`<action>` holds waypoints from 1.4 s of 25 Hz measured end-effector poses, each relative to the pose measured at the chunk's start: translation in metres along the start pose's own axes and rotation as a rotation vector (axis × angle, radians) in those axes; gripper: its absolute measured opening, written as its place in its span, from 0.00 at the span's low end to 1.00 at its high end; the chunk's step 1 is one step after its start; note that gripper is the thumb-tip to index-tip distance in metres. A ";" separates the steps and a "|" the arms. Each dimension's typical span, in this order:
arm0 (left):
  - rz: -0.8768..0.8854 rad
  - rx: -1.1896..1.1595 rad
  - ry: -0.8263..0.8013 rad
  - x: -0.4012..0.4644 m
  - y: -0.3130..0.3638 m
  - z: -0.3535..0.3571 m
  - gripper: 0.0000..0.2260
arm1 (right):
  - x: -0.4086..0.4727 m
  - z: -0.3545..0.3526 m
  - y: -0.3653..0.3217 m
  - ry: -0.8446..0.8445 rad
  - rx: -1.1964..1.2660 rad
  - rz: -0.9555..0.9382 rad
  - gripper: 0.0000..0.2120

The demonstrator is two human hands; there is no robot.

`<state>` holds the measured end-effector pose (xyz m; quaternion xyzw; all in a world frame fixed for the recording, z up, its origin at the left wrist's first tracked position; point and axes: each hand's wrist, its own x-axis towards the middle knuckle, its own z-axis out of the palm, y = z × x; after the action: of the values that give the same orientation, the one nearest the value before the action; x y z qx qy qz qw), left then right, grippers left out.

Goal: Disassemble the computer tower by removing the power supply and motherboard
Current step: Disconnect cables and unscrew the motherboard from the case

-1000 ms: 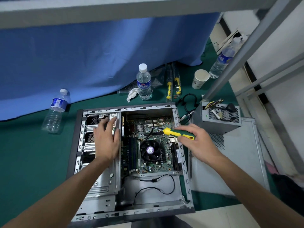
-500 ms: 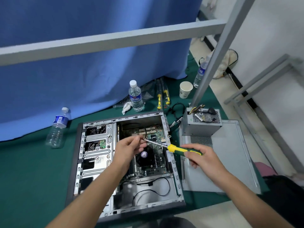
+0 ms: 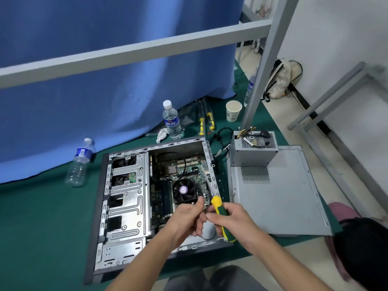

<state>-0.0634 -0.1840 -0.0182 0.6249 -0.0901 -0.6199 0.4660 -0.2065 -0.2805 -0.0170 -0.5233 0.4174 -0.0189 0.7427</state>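
Note:
The open computer case (image 3: 126, 206) lies flat on the green mat. Its motherboard (image 3: 184, 166) sits inside with a black CPU fan (image 3: 183, 190) in the middle. The grey power supply (image 3: 252, 152) stands outside the case, on the back edge of the removed side panel (image 3: 279, 196). My right hand (image 3: 233, 222) grips a yellow-green screwdriver (image 3: 222, 219) above the case's near right corner, its blurred shaft pointing up and away. My left hand (image 3: 186, 217) is right beside it with curled fingers and raised thumb; I see nothing in it.
Two water bottles (image 3: 172, 120) (image 3: 80, 162) stand on the mat behind and left of the case. Spare screwdrivers (image 3: 206, 120), a paper cup (image 3: 233, 111) and loose cables (image 3: 222, 137) lie at the back. A grey metal frame post (image 3: 260, 66) rises right of the cup.
My left hand left the drive cage, went to the screwdriver tip, then drew back curled. Both hands have come nearer me, and the screwdriver now points up instead of sideways. The view tilted upward.

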 end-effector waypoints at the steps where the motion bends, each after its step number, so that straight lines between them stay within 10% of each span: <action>1: -0.008 -0.028 -0.005 0.000 -0.001 0.001 0.25 | -0.001 0.002 0.001 -0.011 0.012 -0.009 0.08; 12: -0.006 -0.141 -0.051 0.001 0.008 0.006 0.27 | 0.007 0.017 -0.011 0.098 0.017 -0.141 0.04; 19: 0.252 0.962 0.642 -0.004 -0.011 -0.049 0.13 | 0.029 -0.034 0.004 0.470 -0.114 -0.114 0.03; 21: 0.253 1.180 0.850 -0.003 -0.019 -0.087 0.23 | 0.044 -0.048 0.017 0.498 -0.246 -0.060 0.04; 25: 0.024 1.345 0.781 0.004 -0.048 -0.119 0.33 | 0.078 -0.055 0.049 0.509 -0.539 0.045 0.07; 35: 0.182 1.313 0.927 0.014 -0.068 -0.122 0.31 | 0.124 -0.047 0.089 0.549 -0.672 0.125 0.04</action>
<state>0.0129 -0.0990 -0.1002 0.9547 -0.2838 -0.0781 0.0428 -0.1922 -0.3336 -0.1671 -0.6853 0.6131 0.0245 0.3923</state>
